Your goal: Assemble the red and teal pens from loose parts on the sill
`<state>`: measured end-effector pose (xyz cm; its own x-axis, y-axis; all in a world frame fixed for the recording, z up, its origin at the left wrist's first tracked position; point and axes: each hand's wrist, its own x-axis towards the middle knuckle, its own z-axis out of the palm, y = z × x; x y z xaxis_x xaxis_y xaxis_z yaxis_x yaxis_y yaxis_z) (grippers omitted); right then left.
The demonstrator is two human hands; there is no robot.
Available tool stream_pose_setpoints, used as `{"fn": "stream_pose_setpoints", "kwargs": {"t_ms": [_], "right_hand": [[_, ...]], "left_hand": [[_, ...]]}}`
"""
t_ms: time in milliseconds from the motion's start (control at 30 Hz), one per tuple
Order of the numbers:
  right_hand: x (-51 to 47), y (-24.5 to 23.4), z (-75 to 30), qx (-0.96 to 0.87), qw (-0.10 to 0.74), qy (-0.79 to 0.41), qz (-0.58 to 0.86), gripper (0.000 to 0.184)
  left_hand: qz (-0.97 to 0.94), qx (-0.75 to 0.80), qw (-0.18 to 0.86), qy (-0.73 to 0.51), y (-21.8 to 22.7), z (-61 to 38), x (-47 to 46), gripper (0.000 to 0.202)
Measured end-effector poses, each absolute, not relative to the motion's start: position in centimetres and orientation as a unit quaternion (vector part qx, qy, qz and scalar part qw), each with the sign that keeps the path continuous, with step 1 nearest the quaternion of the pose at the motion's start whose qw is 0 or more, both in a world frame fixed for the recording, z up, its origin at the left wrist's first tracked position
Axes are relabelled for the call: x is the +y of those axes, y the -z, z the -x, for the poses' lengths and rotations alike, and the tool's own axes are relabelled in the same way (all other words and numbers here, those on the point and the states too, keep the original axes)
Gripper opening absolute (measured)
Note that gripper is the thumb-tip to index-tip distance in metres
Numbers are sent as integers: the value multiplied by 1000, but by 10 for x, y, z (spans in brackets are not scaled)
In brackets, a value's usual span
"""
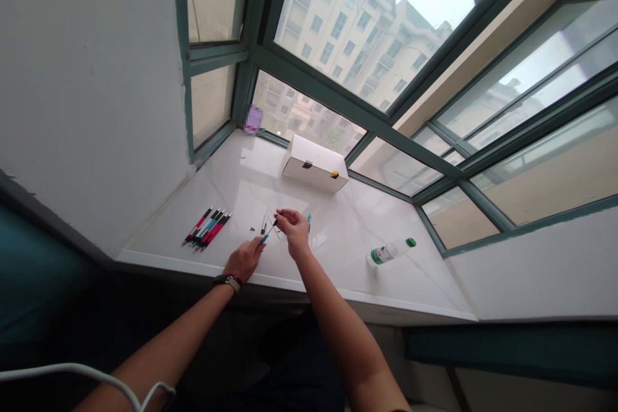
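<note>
My left hand (243,259), with a dark band and a watch at the wrist, is closed on a blue pen barrel (264,240). A thin rod, like a refill, sticks out of the barrel towards my right hand (294,230). That hand is closed too, its fingertips pinching a small black pen part (275,222) by the rod's far end. Whether this part touches the rod is too small to tell. Slim loose pen pieces (263,224) lie just behind my hands, beside a small dark piece (252,229). Another blue pen part (309,221) shows past my right hand.
Several red, blue and black pens (207,230) lie in a row at the left. Towards the window stands a white box (316,164). A clear bottle with a green cap (392,251) lies at the right. A blurred purple item (253,120) sits in the far corner.
</note>
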<state>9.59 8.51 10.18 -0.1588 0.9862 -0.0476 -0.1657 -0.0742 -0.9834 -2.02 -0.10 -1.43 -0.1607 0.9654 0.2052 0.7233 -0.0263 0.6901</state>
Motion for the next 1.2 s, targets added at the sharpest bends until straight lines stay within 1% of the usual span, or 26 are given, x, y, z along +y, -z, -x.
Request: {"fn": "stream_pose_setpoints", "kwargs": {"t_ms": [267, 467, 600, 767, 1000, 1200], "right_hand": [[72, -77, -96, -503, 479, -585, 419, 34], [69, -78, -98, -523, 484, -565, 415, 39], [68, -77, -97, -544, 476, -555, 412, 38], [66, -68, -97, -568, 448, -524, 449, 33], [66, -62, -100, -561, 448, -523, 460, 31], [67, -54, -97, -531, 463, -505, 498, 32]], "left_hand": [[-628, 671, 178, -352, 7, 21, -2, 34], [-628, 669, 175, -358, 7, 21, -2, 32], [-639, 666, 165, -348, 9, 21, -2, 32], [-638, 665, 168, -349, 10, 21, -2, 33], [-644, 667, 168, -334, 7, 21, -3, 32], [-639, 670, 174, -337, 8, 21, -3, 34]]}}
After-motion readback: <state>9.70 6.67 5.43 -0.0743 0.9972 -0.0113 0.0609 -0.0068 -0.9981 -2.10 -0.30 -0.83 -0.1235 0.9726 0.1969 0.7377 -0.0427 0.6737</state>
